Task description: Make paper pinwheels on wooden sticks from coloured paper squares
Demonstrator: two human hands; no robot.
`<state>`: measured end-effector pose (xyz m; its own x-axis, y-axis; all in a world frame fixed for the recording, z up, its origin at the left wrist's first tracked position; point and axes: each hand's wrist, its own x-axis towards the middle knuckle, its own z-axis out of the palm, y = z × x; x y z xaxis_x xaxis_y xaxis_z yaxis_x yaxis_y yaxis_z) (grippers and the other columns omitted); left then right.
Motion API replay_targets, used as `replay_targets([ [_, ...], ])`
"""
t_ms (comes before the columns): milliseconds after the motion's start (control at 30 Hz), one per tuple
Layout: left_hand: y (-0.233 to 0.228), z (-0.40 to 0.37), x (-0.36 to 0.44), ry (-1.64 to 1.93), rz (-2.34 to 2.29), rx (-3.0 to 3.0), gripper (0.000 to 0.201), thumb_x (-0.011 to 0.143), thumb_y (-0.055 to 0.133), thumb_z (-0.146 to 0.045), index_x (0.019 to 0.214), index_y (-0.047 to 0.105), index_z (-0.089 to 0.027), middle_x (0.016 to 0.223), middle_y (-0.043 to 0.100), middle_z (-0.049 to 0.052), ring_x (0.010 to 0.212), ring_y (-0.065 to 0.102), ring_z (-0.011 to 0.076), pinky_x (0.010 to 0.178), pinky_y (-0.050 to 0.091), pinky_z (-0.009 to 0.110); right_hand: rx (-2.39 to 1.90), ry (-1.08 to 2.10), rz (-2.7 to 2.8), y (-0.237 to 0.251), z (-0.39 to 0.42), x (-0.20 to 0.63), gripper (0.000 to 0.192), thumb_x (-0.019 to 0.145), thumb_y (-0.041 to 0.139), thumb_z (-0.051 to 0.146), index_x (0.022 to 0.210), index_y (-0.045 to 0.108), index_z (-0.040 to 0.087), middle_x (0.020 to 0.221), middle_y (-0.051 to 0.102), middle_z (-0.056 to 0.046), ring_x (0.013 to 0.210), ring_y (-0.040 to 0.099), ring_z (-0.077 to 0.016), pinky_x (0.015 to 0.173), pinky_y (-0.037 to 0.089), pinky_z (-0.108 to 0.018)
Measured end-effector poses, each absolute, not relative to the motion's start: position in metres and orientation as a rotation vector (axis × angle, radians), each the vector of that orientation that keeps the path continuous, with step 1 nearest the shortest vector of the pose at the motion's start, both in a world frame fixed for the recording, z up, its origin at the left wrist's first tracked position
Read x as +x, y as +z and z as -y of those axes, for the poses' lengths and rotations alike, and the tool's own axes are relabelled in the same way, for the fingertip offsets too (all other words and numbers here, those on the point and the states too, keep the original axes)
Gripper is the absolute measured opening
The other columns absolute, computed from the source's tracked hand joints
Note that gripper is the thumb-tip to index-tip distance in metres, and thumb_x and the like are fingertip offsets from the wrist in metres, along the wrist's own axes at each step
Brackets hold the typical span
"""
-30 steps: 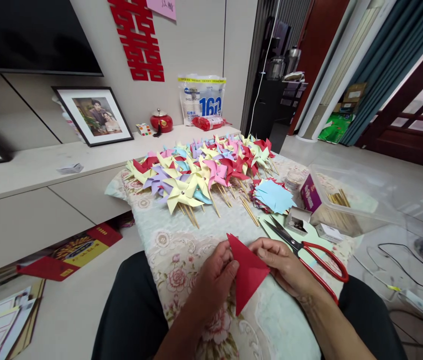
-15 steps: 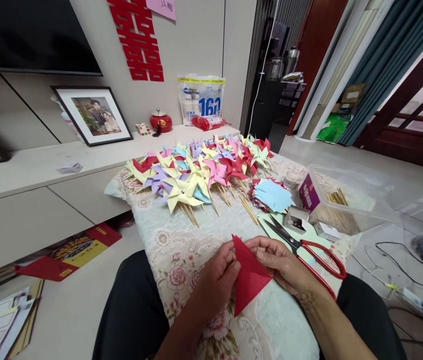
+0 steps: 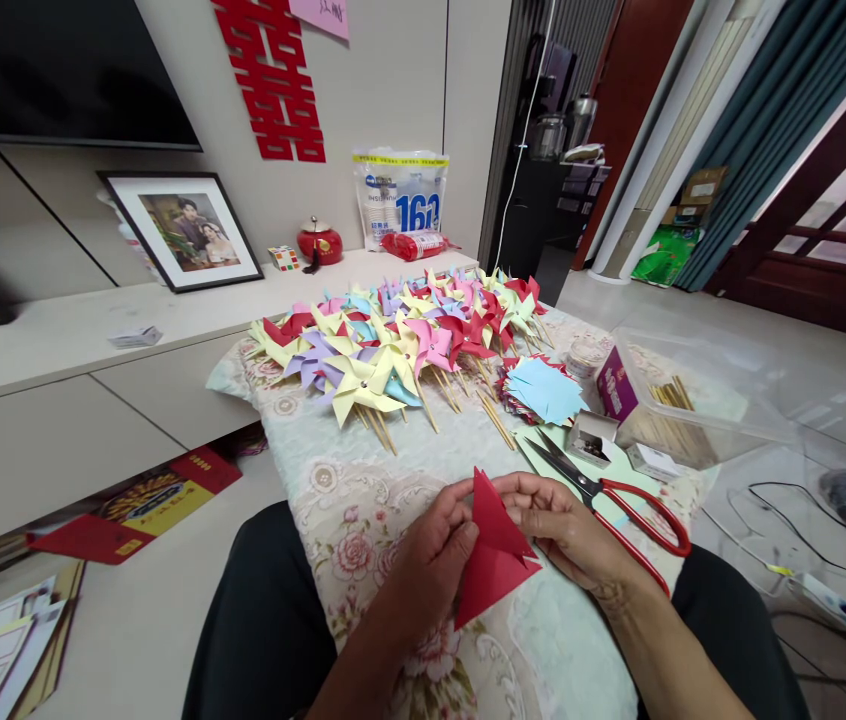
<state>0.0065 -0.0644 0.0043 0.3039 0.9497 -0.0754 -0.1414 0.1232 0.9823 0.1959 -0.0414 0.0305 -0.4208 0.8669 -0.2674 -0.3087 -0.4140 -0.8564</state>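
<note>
Your left hand (image 3: 434, 552) and right hand (image 3: 562, 525) both pinch the red paper (image 3: 494, 560), just left of the scissors (image 3: 589, 488); pinwheels (image 3: 400, 345) lie beyond and left of those scissors.

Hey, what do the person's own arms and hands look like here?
The left hand and right hand are ungloved, with no ring showing. Both forearms are bare as far as they show, no sleeve in view. The right wrist has a faint mark, too unclear to name.
</note>
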Motion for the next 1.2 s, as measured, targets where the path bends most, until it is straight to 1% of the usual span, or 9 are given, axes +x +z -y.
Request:
replay_targets([
  [267, 0.012, 0.062, 0.003, 0.936, -0.910, 1.138, 0.052, 0.091, 0.059, -0.041, 0.137, 0.053, -0.019, 0.078, 0.058, -0.002, 0.064, 0.048, 0.0131, 0.062, 0.036, 0.026, -0.936, 1.950, 0.914, 0.026, 0.041, 0.202, 0.051, 0.063, 0.072, 0.005, 0.112, 0.073, 0.017, 0.085, 0.077, -0.005, 0.069, 0.068, -0.0132, 0.064, 0.045, -0.023],
  [600, 0.015, 0.063, 0.002, 0.929, -0.910, 1.185, 0.045, 0.093, 0.057, -0.038, 0.134, 0.056, -0.021, 0.070, 0.049, -0.006, 0.060, 0.042, 0.0110, 0.060, 0.033, 0.024, -0.940, 1.899, 1.015, 0.022, 0.041, 0.197, 0.058, 0.059, 0.065, 0.000, 0.113, 0.070, 0.020, 0.078, 0.072, 0.002, 0.067, 0.064, -0.0121, 0.064, 0.045, -0.023],
  [667, 0.013, 0.063, 0.002, 0.951, -0.897, 1.165, 0.047, 0.092, 0.058, -0.041, 0.134, 0.055, -0.020, 0.077, 0.055, -0.003, 0.064, 0.048, 0.0119, 0.063, 0.037, 0.025, -0.955, 1.878, 0.995, 0.024, 0.042, 0.196, 0.058, 0.059, 0.066, 0.001, 0.114, 0.069, 0.020, 0.079, 0.073, 0.002, 0.064, 0.062, -0.0106, 0.061, 0.044, -0.022],
  [733, 0.013, 0.064, 0.003, 0.981, -0.837, 1.125, 0.055, 0.088, 0.064, -0.045, 0.135, 0.052, -0.019, 0.094, 0.062, 0.003, 0.079, 0.058, 0.0164, 0.073, 0.044, 0.029, -0.972, 1.851, 0.955, 0.027, 0.041, 0.195, 0.058, 0.057, 0.066, 0.002, 0.112, 0.069, 0.019, 0.079, 0.073, 0.002, 0.061, 0.061, -0.0100, 0.059, 0.043, -0.021],
  [833, 0.016, 0.067, 0.003, 1.000, -0.745, 1.112, 0.076, 0.076, 0.078, -0.042, 0.140, 0.045, -0.019, 0.117, 0.061, 0.011, 0.096, 0.063, 0.0233, 0.081, 0.049, 0.033, -1.007, 1.814, 0.884, 0.030, 0.041, 0.194, 0.058, 0.054, 0.065, 0.002, 0.109, 0.069, 0.019, 0.077, 0.073, 0.002, 0.063, 0.062, -0.0111, 0.058, 0.043, -0.021],
  [900, 0.019, 0.069, 0.004, 0.971, -0.782, 1.152, 0.087, 0.070, 0.083, -0.032, 0.145, 0.038, -0.021, 0.125, 0.056, 0.013, 0.095, 0.063, 0.0230, 0.075, 0.051, 0.031, -1.025, 1.796, 0.841, 0.032, 0.041, 0.194, 0.057, 0.054, 0.064, 0.002, 0.109, 0.069, 0.019, 0.078, 0.073, 0.001, 0.062, 0.062, -0.0115, 0.059, 0.044, -0.021],
  [967, 0.023, 0.070, 0.005, 0.929, -0.859, 1.208, 0.091, 0.070, 0.080, -0.021, 0.148, 0.033, -0.023, 0.132, 0.052, 0.014, 0.094, 0.063, 0.0216, 0.068, 0.051, 0.027, -1.034, 1.789, 0.814, 0.033, 0.040, 0.194, 0.057, 0.055, 0.064, 0.003, 0.109, 0.069, 0.019, 0.079, 0.074, 0.000, 0.062, 0.063, -0.0125, 0.060, 0.046, -0.023],
  [1100, 0.028, 0.071, 0.007, 0.909, -0.964, 1.320, 0.087, 0.070, 0.066, -0.006, 0.148, 0.033, -0.025, 0.137, 0.051, 0.013, 0.091, 0.062, 0.0181, 0.066, 0.049, 0.025, -1.019, 1.767, 0.818, 0.033, 0.039, 0.195, 0.058, 0.056, 0.063, 0.004, 0.112, 0.069, 0.019, 0.084, 0.076, -0.003, 0.068, 0.067, -0.0171, 0.063, 0.047, -0.026],
  [1200, 0.023, 0.070, 0.008, 0.935, -0.982, 1.354, 0.081, 0.071, 0.063, -0.005, 0.146, 0.037, -0.023, 0.133, 0.054, 0.013, 0.085, 0.062, 0.0164, 0.063, 0.046, 0.024, -1.009, 1.778, 0.799, 0.032, 0.039, 0.196, 0.059, 0.055, 0.063, 0.004, 0.111, 0.069, 0.020, 0.086, 0.077, -0.002, 0.065, 0.065, -0.0145, 0.060, 0.045, -0.024],
])
